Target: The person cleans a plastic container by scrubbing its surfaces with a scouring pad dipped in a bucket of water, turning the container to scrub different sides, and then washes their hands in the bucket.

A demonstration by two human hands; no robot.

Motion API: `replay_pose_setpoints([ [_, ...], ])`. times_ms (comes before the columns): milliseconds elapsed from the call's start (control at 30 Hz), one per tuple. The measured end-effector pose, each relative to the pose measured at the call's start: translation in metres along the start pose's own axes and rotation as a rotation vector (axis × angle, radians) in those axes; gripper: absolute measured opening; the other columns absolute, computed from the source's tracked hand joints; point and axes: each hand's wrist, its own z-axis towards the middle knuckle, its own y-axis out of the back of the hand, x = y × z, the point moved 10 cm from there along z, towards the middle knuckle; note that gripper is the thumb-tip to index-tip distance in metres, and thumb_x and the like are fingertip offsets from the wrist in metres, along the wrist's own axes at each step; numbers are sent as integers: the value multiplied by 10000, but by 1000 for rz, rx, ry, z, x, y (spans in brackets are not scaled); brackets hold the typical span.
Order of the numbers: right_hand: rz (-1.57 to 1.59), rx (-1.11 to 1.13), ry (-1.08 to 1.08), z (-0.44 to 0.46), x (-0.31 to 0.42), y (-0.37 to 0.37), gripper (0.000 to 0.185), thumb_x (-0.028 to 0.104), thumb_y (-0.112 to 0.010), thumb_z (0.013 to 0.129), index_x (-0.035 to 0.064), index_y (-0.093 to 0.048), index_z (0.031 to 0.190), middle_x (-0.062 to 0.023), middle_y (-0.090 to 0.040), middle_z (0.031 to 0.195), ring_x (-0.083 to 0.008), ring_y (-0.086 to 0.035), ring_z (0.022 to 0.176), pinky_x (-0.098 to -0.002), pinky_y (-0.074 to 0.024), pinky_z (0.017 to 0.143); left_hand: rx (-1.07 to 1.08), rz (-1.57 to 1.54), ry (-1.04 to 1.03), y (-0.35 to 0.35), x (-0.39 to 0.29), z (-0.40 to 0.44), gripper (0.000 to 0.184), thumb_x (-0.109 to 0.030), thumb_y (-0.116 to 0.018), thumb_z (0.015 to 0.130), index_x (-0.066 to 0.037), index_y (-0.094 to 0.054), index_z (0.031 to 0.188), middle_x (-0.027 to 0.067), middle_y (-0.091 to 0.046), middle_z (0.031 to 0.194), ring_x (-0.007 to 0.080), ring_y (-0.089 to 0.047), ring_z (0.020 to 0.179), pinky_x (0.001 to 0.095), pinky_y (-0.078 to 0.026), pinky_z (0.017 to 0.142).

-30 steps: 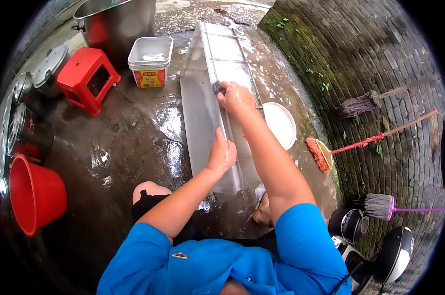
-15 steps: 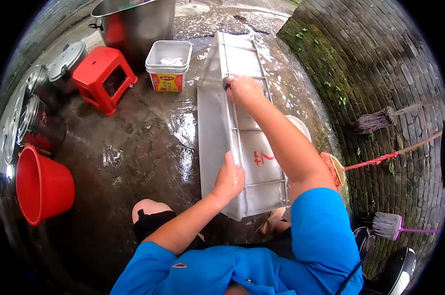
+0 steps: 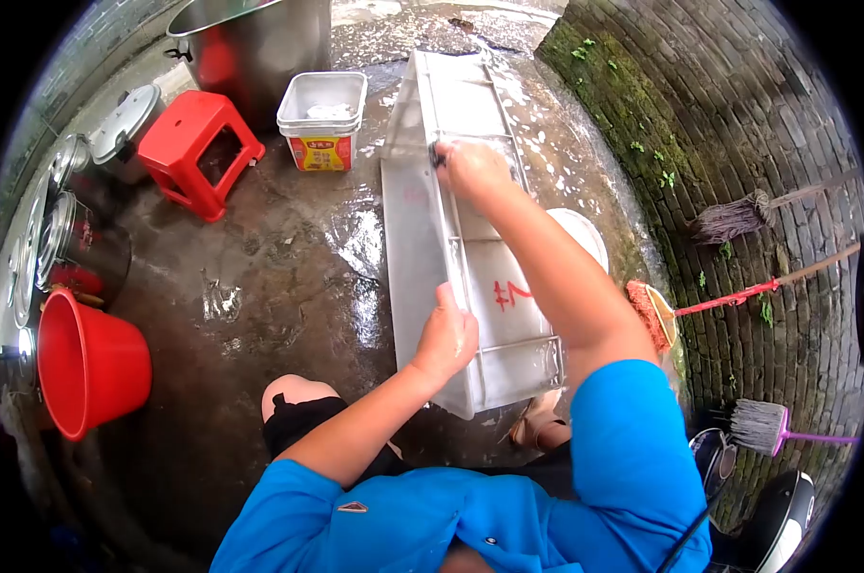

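A large translucent white plastic bin [image 3: 418, 277] is tilted on its side in front of me, with ribs and red marks on the face toward the right. My left hand [image 3: 448, 336] is wrapped round its near rim, thumb pointing up along the edge. Farther up the same rim, my right hand [image 3: 475, 172] is closed on a small dark scourer [image 3: 439, 154], pressed against the bin. Fingers cover most of the scourer, so only a dark edge shows.
On the wet ground at left stand a red stool [image 3: 198, 153], a red bucket [image 3: 93, 363], lidded pots [image 3: 126, 124] and a big steel pot [image 3: 260, 67]. A white square tub [image 3: 322, 119] is ahead. Brooms [image 3: 757, 427] and mops [image 3: 733, 222] lean along the brick wall [image 3: 718, 105] at right.
My right hand stays on the rim with the scourer, shifted only slightly. My left hand keeps its hold. The whole view has moved a little.
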Motion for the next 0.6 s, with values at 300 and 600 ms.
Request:
replay_pose_setpoints([
  [300,290,-8,188,-84,-10,-9,237,236,-586,812,136,-642,1019,-164,-662,943,-353,-640,838,-454,-509,721,11,-47,-81,-1,-6,1,292,-22,-396,841,74,-284,1093,347,-551,780,507,-570,746,546,-440,694],
  [600,300,-309,-70,25,-25,7,206,253,-566,852,128,-636,1000,-142,-666,931,-366,-634,875,-462,-511,782,47,-38,-141,9,-9,-2,326,-44,-399,856,75,-268,1129,353,-553,830,503,-569,766,543,-442,690],
])
